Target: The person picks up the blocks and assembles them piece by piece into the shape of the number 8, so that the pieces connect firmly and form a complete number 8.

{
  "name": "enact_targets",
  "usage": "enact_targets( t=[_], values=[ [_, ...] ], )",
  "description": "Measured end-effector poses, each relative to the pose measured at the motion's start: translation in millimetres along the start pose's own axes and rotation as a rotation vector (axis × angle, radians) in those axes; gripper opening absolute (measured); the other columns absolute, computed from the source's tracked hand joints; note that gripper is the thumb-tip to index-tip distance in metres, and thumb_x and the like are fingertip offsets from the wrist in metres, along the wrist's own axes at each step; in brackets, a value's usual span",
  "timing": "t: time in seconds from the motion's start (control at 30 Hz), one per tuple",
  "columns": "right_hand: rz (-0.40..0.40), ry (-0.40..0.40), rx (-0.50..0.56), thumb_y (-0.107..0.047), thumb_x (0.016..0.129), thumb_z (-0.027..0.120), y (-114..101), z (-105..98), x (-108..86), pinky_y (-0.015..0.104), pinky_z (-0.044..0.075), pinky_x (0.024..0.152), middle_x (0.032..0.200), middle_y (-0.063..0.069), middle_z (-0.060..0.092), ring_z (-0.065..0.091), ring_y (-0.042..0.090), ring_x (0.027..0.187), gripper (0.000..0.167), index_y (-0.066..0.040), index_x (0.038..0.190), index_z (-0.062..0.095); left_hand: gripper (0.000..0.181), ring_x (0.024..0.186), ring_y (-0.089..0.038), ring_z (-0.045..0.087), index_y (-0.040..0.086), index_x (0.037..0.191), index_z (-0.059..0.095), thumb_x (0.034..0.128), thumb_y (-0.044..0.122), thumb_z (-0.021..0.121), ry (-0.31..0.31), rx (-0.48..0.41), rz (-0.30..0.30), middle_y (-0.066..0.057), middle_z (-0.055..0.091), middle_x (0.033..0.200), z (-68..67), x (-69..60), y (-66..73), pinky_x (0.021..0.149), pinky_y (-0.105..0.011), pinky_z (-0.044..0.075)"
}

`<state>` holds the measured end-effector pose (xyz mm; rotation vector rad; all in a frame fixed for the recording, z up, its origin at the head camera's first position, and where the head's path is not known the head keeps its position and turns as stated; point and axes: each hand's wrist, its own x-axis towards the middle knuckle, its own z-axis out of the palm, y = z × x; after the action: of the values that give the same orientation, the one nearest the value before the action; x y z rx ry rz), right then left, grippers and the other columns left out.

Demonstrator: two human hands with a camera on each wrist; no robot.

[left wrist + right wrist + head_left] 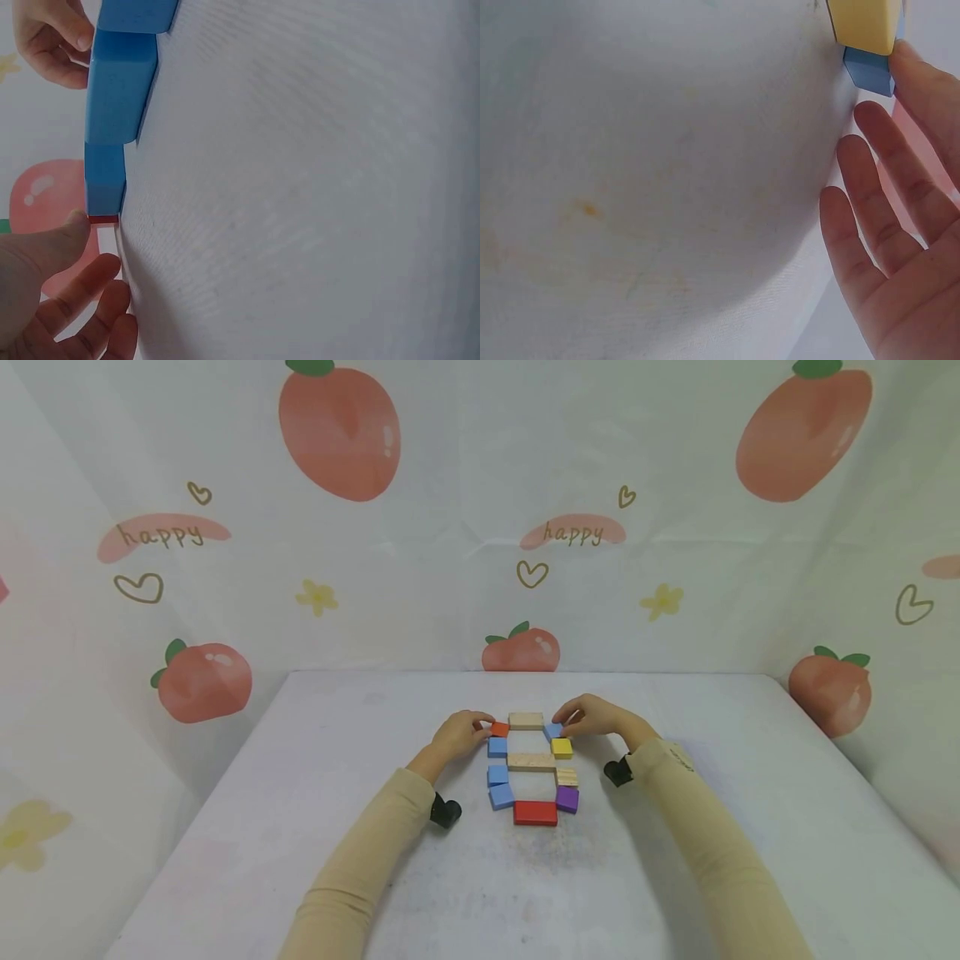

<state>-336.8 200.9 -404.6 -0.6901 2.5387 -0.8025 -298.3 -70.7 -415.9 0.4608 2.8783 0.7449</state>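
Note:
My left hand [459, 733] is beside a red-orange block [499, 729] at the far left of a block figure, thumb tip against it. In the left wrist view that block is a thin red strip [103, 219] behind blue blocks; the index fingertip is apart from it. At the far right, my right hand [596, 717] holds a light blue block [553, 731] between thumb and index finger. The right wrist view shows this blue block [868, 71] behind a yellow block [866, 24], the other fingers spread. A plain wooden block [526, 721] lies between the two hands.
Nearer me, blue blocks [498, 747] form the left side. On the right are a yellow block [561, 748], a striped wooden block [567, 777] and a purple block [567, 799]. A wooden bar [531, 762] crosses the middle; a red block [536, 813] closes the near end.

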Motion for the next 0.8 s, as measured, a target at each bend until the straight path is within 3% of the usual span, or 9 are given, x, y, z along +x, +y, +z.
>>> enact_targets(
  t=[0.27, 0.5, 0.67, 0.8],
  values=[
    [-0.005, 0.009, 0.015, -0.015, 0.088, 0.064, 1.7, 0.1, -1.7, 0.043, 0.049, 0.093, 0.121, 0.019, 0.061, 0.059, 0.033, 0.109, 0.031, -0.001, 0.116, 0.062, 0.032, 0.090, -0.021, 0.058, 0.014, 0.124, 0.060, 0.0922, 0.019, 0.057, -0.003, -0.006, -0.005, -0.011, 0.065, 0.103, 0.3, 0.4, -0.4, 0.083, -0.035, 0.048],
    [-0.028, 0.083, 0.001, -0.020, 0.086, 0.066, 2.4, -0.1, -14.6, 0.039, 0.052, 0.085, 0.111, 0.015, 0.064, 0.061, 0.029, 0.101, 0.030, -0.002, 0.110, 0.063, 0.030, 0.091, -0.023, 0.059, 0.008, 0.120, 0.061, 0.0921, 0.019, 0.058, 0.042, -0.102, 0.003, -0.013, 0.065, 0.104, 3.0, -4.1, -8.5, 0.083, -0.035, 0.049],
    [-0.013, 0.038, 0.021, -0.021, 0.083, 0.070, 3.8, 3.3, -24.9, 0.033, 0.053, 0.081, 0.102, 0.010, 0.065, 0.062, 0.022, 0.095, 0.026, -0.004, 0.101, 0.064, 0.026, 0.092, -0.023, 0.060, 0.007, 0.114, 0.064, 0.0903, 0.018, 0.060, 0.071, -0.152, 0.022, -0.012, 0.065, 0.101, 3.2, -8.9, -16.2, 0.086, -0.036, 0.050],
    [-0.027, 0.020, 0.038, -0.020, 0.080, 0.072, 5.6, 7.7, -29.9, 0.032, 0.053, 0.082, 0.099, 0.010, 0.065, 0.062, 0.020, 0.092, 0.029, -0.002, 0.101, 0.063, 0.025, 0.091, -0.022, 0.059, 0.007, 0.112, 0.065, 0.0890, 0.017, 0.062, 0.051, -0.191, 0.021, -0.012, 0.064, 0.100, 1.9, -11.8, -18.5, 0.085, -0.035, 0.050]
  ],
)
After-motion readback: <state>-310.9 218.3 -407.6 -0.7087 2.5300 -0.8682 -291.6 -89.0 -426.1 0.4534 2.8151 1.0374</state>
